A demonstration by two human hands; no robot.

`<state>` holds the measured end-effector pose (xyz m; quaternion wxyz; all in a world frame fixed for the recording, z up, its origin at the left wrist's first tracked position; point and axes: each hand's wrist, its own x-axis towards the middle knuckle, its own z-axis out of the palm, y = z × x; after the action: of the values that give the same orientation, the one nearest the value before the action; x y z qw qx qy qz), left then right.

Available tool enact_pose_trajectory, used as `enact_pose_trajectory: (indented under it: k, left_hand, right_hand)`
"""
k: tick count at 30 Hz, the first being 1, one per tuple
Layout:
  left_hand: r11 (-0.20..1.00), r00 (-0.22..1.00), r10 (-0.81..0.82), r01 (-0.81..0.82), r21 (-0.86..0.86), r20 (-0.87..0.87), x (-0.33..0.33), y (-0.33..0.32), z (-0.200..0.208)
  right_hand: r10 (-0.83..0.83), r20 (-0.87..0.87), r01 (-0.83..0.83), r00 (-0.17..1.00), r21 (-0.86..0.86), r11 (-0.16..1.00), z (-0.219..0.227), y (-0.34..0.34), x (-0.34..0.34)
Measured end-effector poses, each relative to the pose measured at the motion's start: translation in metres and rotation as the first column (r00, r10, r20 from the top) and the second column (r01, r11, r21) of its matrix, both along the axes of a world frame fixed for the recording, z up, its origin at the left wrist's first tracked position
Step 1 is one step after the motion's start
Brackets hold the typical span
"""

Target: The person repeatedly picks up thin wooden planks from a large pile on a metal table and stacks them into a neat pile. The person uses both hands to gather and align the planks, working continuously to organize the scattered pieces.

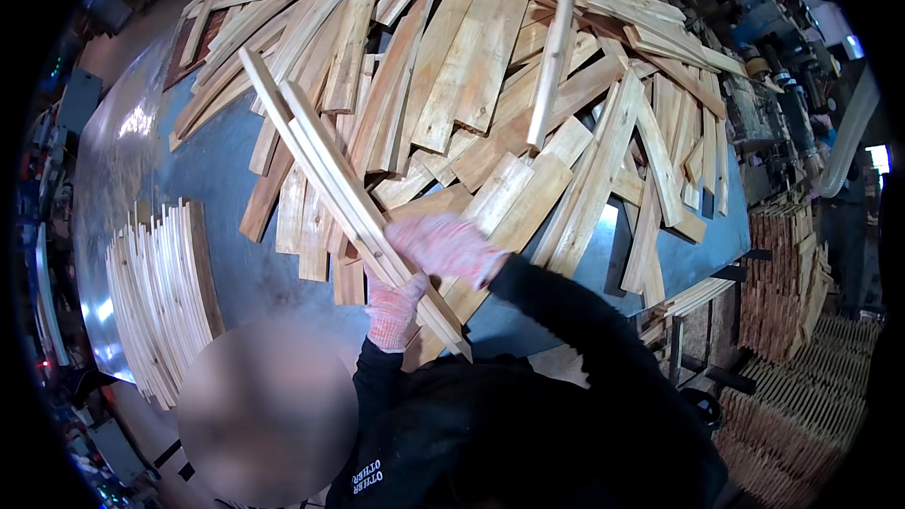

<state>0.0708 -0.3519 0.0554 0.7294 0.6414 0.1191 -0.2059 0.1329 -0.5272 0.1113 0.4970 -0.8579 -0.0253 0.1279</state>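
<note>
A few long, pale wooden slats (332, 179) lie together at a slant, from the middle of the pile down toward my body. My left hand (393, 309), in a white and reddish knitted glove, is closed round them near their lower end. My right hand (445, 245), gloved alike, is at their right side, a little farther up. It is smeared by motion, and its fingers cannot be made out clearly. Under and beyond both hands spreads a large, loose pile of wooden boards (485, 47), lying at many angles.
The boards rest on a blue-grey metal table (255, 273). At its left stands a neat row of slats on edge (162, 297). Stacked wood (778, 273) rises on the right, below machinery and a pale hose (851, 132). A blurred round patch (268, 415) covers the lower left.
</note>
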Motion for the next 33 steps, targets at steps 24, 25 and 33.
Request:
enact_pose_trajectory:
  k: [24,25,33]
  left_hand:
    - [0.609,0.905,-0.382,0.097,0.787,0.185,-0.084,0.150,-0.077]
    - [0.797,0.986,-0.153,0.086,0.598,0.062,-0.077,0.139,-0.053]
    - [0.829,0.924,0.383,-0.344,0.441,0.002,-0.044,0.115,-0.021]
  right_hand:
    - [0.283,-0.090,-0.237,0.955,0.344,0.909,-0.142,0.149,-0.126]
    - [0.412,-0.236,-0.370,0.880,0.201,0.907,-0.103,0.138,-0.111]
    - [-0.580,0.384,0.696,0.718,-0.407,0.592,-0.023,-0.064,0.082]
